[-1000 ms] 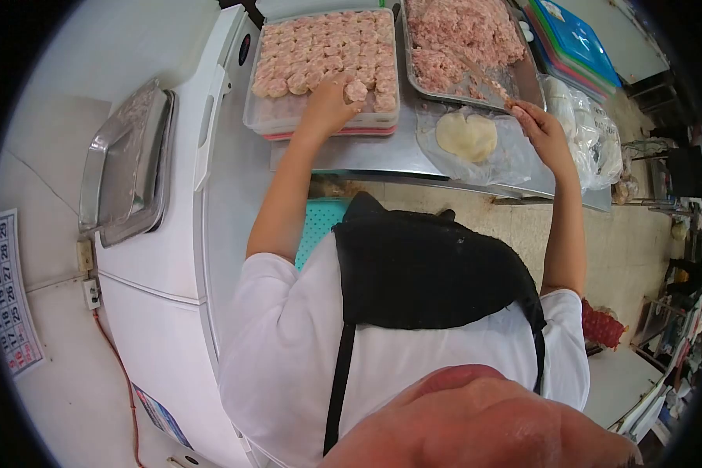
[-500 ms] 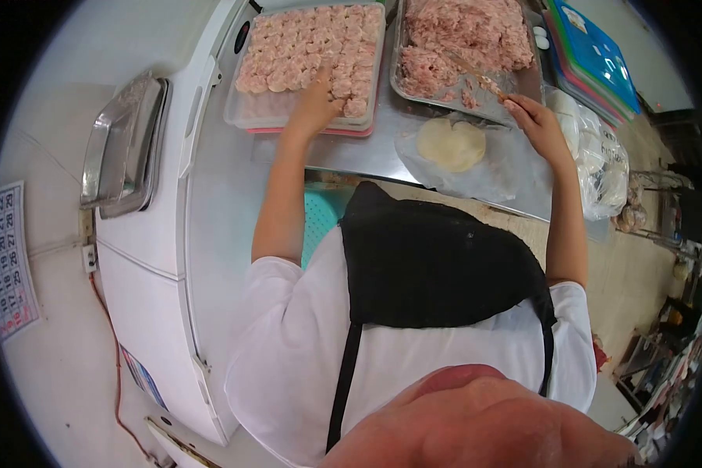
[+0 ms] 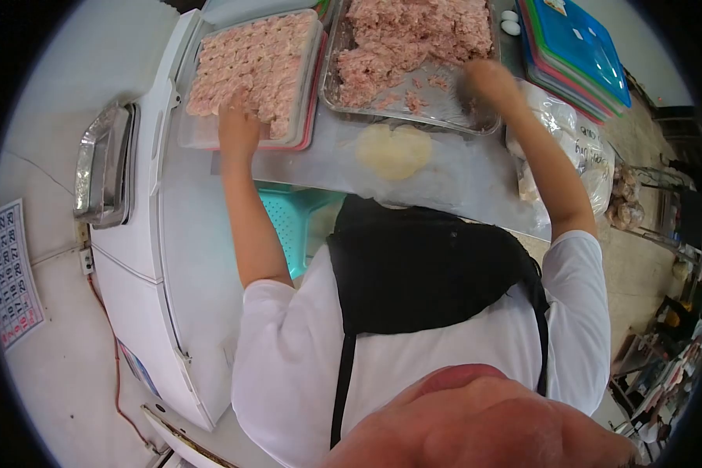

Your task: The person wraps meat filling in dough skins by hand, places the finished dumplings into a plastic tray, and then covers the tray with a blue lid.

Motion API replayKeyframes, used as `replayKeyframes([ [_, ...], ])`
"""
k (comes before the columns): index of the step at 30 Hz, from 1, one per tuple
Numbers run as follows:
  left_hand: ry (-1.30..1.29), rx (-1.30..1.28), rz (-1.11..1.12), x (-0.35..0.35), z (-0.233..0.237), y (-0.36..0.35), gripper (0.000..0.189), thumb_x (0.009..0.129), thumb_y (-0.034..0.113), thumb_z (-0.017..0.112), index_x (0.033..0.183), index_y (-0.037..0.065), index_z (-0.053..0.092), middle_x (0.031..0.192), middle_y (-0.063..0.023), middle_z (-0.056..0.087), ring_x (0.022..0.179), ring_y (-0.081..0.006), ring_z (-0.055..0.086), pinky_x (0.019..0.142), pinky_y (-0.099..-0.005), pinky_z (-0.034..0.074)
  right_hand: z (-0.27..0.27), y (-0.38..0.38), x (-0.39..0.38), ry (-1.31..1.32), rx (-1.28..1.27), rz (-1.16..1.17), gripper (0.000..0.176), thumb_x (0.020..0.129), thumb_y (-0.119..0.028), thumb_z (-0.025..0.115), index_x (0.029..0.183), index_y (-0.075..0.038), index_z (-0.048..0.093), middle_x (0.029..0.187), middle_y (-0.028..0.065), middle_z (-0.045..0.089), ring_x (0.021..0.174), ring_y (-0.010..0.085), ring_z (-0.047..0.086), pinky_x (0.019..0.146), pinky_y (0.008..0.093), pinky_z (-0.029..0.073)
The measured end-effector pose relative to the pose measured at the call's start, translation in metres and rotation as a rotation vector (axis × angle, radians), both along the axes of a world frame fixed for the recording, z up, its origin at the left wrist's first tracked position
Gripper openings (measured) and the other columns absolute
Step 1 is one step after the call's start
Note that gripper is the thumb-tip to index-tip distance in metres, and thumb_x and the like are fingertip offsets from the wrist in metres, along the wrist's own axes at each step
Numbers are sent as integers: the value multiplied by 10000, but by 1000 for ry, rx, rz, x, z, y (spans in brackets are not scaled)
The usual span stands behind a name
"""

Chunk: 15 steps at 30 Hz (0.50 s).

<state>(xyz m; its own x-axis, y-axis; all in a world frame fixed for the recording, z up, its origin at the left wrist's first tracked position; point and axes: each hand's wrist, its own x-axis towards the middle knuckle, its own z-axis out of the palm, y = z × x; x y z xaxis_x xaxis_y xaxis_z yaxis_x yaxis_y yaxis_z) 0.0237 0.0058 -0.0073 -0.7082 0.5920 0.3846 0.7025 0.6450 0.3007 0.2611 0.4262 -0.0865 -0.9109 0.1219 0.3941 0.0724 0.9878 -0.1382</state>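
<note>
My left hand (image 3: pixel 239 125) reaches over the front of a clear plastic box (image 3: pixel 201 139) packed with rows of meat-filled dumplings (image 3: pixel 253 58). Its fingers are stretched forward and slightly apart, with the tips at the front rows; whether they touch a dumpling is hard to see. My right hand (image 3: pixel 493 84) is closed and smeared by motion above the right side of a metal tray (image 3: pixel 452 117). The spatula it grips is mostly lost in the blur. Ground meat (image 3: pixel 417 35) fills the tray's far part. Round dough wrappers (image 3: pixel 394 150) lie on plastic in front of it.
Colored lids (image 3: pixel 577 47) are stacked at the back right beside white eggs (image 3: pixel 510 26). Bagged white packs (image 3: pixel 581 144) sit at the right table edge. A white refrigerator (image 3: pixel 132 257) stands left, and a turquoise plastic stool (image 3: pixel 285 226) is below the table.
The view has shifted, so box and tray appear further left. My right hand has swung in over the tray, blurring the spatula. My left hand stays at the dumplings' front rows.
</note>
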Motion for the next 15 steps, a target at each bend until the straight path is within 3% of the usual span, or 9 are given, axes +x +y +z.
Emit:
replayKeyframes([
  [1, 145, 21, 4, 11, 3, 4, 442, 812, 55, 490, 1254, 65, 513, 1072, -188, 599, 951, -361, 572, 858, -432, 456, 6, -15, 9, -21, 180, 83, 122, 789, -124, 541, 792, -54, 641, 788, 150, 645, 796, 304, 642, 661, 396, 524],
  [2, 73, 85, -4, 28, 4, 12, 402, 815, 65, 507, 1215, 69, 536, 1057, -180, 596, 950, -358, 568, 853, -424, 455, 13, -32, 20, -42, 362, 170, 123, 780, -127, 544, 779, -60, 647, 775, 145, 647, 786, 291, 656, 648, 381, 534],
  [4, -78, 208, -21, 74, 3, 33, 321, 820, 85, 539, 1138, 76, 582, 1027, -164, 591, 949, -351, 560, 843, -408, 455, 42, -72, 36, -270, 237, 216, 135, 783, -137, 541, 770, -71, 658, 761, 148, 648, 760, 287, 666, 634, 373, 540],
  [6, -266, 295, -224, 111, -16, 54, 266, 798, 89, 627, 1057, 39, 596, 955, -130, 575, 859, -275, 570, 779, -367, 467, 66, -74, 33, -432, 175, 162, 144, 781, -144, 547, 755, -73, 670, 739, 146, 648, 707, 308, 670, 616, 386, 548],
  [9, -317, 124, -448, 141, -60, 69, 281, 770, 95, 659, 1040, 43, 600, 953, -126, 571, 882, -289, 565, 793, -374, 461, 72, -31, -4, -450, 132, -16, 182, 835, -195, 535, 836, -50, 646, 789, 139, 648, 792, 311, 650, 694, 436, 513],
  [10, -317, 90, -488, 148, -69, 72, 288, 763, 95, 667, 1037, 43, 599, 944, -125, 569, 881, -293, 564, 793, -375, 461, 71, -21, -13, -329, 128, -24, 175, 817, -188, 538, 840, -53, 648, 799, 139, 642, 786, 307, 639, 702, 436, 506],
  [12, -295, 63, -477, 158, -80, 78, 276, 751, 92, 676, 1013, 40, 606, 924, -125, 566, 884, -303, 563, 797, -376, 460, 13, -15, -20, -38, 135, 230, 159, 789, -172, 549, 816, -49, 646, 771, 136, 642, 764, 298, 650, 670, 408, 518],
  [13, -271, 70, -425, 161, -81, 81, 259, 747, 89, 678, 992, 37, 614, 914, -125, 564, 889, -308, 562, 801, -374, 460, 10, -23, -21, 111, 139, 355, 151, 775, -165, 555, 804, -47, 646, 758, 134, 642, 753, 294, 656, 654, 394, 524],
  [15, -320, 67, -376, 158, -92, 80, 229, 747, 96, 679, 963, 34, 631, 921, -127, 571, 905, -316, 560, 817, -377, 457, 21, -52, 0, -180, 24, 345, 140, 750, -138, 549, 802, -42, 637, 766, 123, 645, 758, 281, 652, 648, 384, 525],
])
